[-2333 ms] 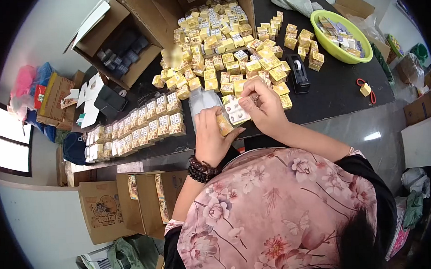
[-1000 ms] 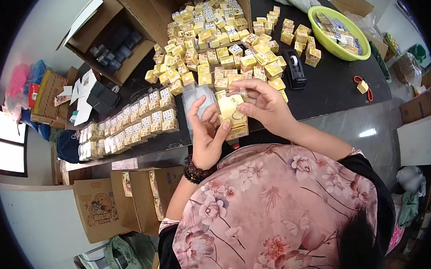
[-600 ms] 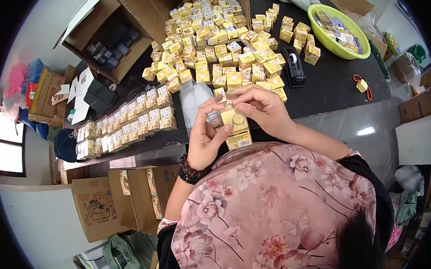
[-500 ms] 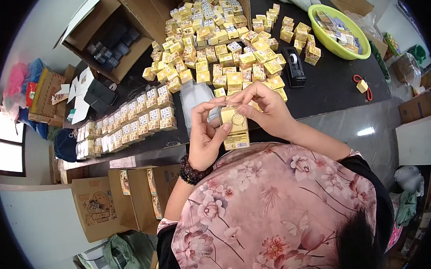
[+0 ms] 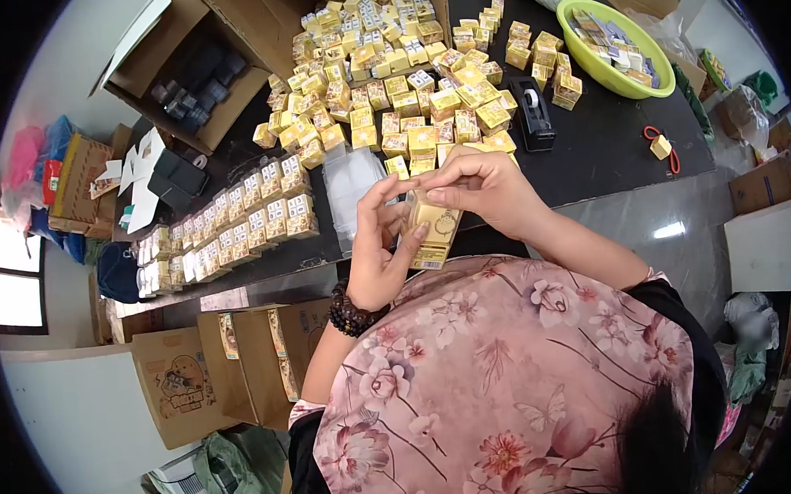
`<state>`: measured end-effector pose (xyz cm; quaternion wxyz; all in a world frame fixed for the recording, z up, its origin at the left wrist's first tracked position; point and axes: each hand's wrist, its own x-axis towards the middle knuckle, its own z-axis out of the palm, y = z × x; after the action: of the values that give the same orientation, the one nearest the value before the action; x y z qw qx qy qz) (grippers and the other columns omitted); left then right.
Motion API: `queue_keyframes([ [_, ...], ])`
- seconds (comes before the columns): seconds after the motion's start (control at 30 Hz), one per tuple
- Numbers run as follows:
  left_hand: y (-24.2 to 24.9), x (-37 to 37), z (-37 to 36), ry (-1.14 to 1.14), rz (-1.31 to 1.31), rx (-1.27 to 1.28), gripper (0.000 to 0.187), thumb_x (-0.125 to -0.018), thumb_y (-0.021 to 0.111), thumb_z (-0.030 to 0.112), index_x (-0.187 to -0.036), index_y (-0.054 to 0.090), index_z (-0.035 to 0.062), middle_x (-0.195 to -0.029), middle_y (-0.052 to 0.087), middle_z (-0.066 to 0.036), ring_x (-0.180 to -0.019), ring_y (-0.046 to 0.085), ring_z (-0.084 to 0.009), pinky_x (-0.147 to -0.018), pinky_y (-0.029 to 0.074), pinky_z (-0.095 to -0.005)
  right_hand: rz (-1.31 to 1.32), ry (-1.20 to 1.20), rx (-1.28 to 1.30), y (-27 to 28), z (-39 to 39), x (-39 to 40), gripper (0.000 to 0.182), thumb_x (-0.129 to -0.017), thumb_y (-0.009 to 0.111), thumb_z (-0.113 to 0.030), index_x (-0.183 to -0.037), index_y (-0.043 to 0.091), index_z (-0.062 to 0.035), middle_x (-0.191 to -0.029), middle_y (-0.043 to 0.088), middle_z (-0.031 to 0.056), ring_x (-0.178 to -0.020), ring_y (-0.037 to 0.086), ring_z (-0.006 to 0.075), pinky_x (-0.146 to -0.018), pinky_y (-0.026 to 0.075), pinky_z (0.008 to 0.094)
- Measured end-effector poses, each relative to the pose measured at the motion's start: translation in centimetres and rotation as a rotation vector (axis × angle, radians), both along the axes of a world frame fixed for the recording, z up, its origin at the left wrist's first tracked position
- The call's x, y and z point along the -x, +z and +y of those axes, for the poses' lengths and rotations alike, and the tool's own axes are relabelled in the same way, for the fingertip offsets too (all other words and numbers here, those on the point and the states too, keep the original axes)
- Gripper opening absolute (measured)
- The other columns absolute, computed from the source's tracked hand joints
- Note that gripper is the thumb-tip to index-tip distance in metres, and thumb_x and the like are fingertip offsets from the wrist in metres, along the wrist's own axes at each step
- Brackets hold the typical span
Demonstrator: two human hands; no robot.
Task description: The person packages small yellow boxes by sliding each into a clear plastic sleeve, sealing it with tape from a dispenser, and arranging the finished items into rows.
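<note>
Near the table's front edge, a small yellow box (image 5: 437, 231) is held tilted between my two hands, its barcode end low. My left hand (image 5: 383, 252), with dark beads at the wrist, grips its left side, thumb on the front face. The fingers of my right hand (image 5: 486, 188) pinch at the top of the box. Whether a clear sleeve surrounds the box is hard to tell. Just left of my hands lie flat clear plastic sleeves (image 5: 351, 189). Many loose yellow boxes (image 5: 422, 141) spread beyond my fingertips.
Rows of wrapped boxes (image 5: 255, 224) stand at the left of the black table (image 5: 608, 163). A tape dispenser (image 5: 534, 116), red scissors (image 5: 673, 159) and a green basin (image 5: 583, 65) are to the right. An open carton (image 5: 231, 122) sits back left.
The box has tilted a little, its lower end now further left. Both hands still hold it. The view has shifted slightly, so the table items appear a bit to the left and higher.
</note>
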<state>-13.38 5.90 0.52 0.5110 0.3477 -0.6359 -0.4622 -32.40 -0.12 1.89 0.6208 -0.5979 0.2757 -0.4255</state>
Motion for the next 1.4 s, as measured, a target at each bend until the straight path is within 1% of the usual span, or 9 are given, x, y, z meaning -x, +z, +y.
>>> queue_keyframes([
  [0.17,-0.6,-0.2,-0.5,0.010,-0.022,-0.058,0.055,-0.096,0.047,0.000,-0.147,0.027,0.0048,-0.140,0.039,-0.011,-0.112,0.053,-0.0166,-0.096,0.043,-0.0289,-0.042,-0.058,-0.039,-0.8,0.3,0.0,0.013,-0.090,0.065,-0.007,-0.097,0.070,0.0031,-0.093,0.064,0.0043,-0.086,0.060,0.0091,-0.079,0.048,0.0231],
  [0.23,-0.5,-0.4,-0.8,0.071,-0.390,0.140,0.050,-0.098,0.045,0.002,-0.145,0.031,0.0037,-0.139,0.040,-0.010,-0.108,0.052,-0.0153,-0.094,0.042,-0.0280,-0.090,-0.083,-0.164,-1.1,0.3,0.0,0.016,-0.091,0.066,-0.012,-0.096,0.070,0.0025,-0.088,0.062,0.0018,-0.085,0.058,0.0070,-0.078,0.047,0.0224],
  [0.37,-0.5,0.1,-0.7,0.087,-0.373,0.140,0.048,-0.097,0.045,0.001,-0.144,0.034,0.0033,-0.137,0.041,-0.010,-0.104,0.052,-0.0153,-0.094,0.042,-0.0281,-0.102,-0.064,-0.160,-1.3,0.1,0.4,0.015,-0.091,0.064,-0.010,-0.097,0.070,0.0029,-0.094,0.063,0.0047,-0.088,0.059,0.0098,-0.079,0.047,0.0231],
  [0.43,-0.6,0.3,-0.4,0.095,-0.196,-0.004,0.045,-0.095,0.050,0.003,-0.139,0.041,0.0026,-0.136,0.043,-0.015,-0.120,0.045,-0.0250,-0.101,0.036,-0.0322,-0.117,-0.042,-0.173,-1.3,0.1,0.5,0.015,-0.090,0.064,-0.006,-0.100,0.071,0.0029,-0.099,0.065,0.0083,-0.092,0.060,0.0123,-0.082,0.048,0.0244],
  [0.53,-0.9,-0.1,-0.3,0.055,-0.171,-0.107,0.044,-0.098,0.044,0.002,-0.142,0.037,0.0034,-0.139,0.039,-0.010,-0.105,0.052,-0.0147,-0.094,0.042,-0.0283,-0.088,-0.039,-0.110,-1.1,0.2,0.5,0.015,-0.090,0.064,-0.004,-0.101,0.071,0.0021,-0.098,0.065,0.0082,-0.093,0.060,0.0131,-0.083,0.048,0.0254],
  [0.8,-0.5,0.0,-1.0,0.059,-0.261,0.116,0.043,-0.098,0.043,0.003,-0.141,0.038,0.0028,-0.139,0.038,-0.010,-0.112,0.047,-0.0157,-0.098,0.038,-0.0291,0.052,-0.158,0.351,-1.4,1.0,-0.5,0.018,-0.092,0.062,-0.005,-0.107,0.069,0.0002,-0.099,0.062,0.0057,-0.087,0.059,0.0107,-0.079,0.047,0.0220],
  [1.07,-0.1,-0.2,-0.9,0.064,-0.322,0.111,0.045,-0.099,0.042,0.006,-0.144,0.035,0.0017,-0.140,0.038,-0.011,-0.111,0.049,-0.0172,-0.099,0.039,-0.0302,0.119,-0.148,0.203,0.3,0.4,0.5,0.012,-0.092,0.062,-0.007,-0.100,0.067,0.0016,-0.093,0.058,0.0040,-0.083,0.058,0.0077,-0.071,0.046,0.0203],
  [1.17,0.3,-0.2,-0.6,0.038,-0.225,-0.015,0.045,-0.098,0.045,0.006,-0.142,0.038,0.0025,-0.139,0.041,-0.016,-0.126,0.043,-0.0269,-0.104,0.034,-0.0331,0.150,-0.138,0.256,0.4,0.4,0.7,0.011,-0.092,0.062,-0.005,-0.098,0.067,0.0023,-0.093,0.059,0.0029,-0.084,0.057,0.0060,-0.070,0.045,0.0191],
  [1.4,1.4,0.2,-0.8,0.100,-0.379,0.220,0.041,-0.099,0.042,0.007,-0.140,0.040,0.0022,-0.139,0.041,-0.017,-0.128,0.042,-0.0275,-0.106,0.033,-0.0346,0.212,-0.105,0.257,0.3,0.7,0.4,0.012,-0.092,0.061,-0.003,-0.101,0.068,0.0021,-0.102,0.059,0.0051,-0.090,0.059,0.0114,-0.077,0.048,0.0229],
])
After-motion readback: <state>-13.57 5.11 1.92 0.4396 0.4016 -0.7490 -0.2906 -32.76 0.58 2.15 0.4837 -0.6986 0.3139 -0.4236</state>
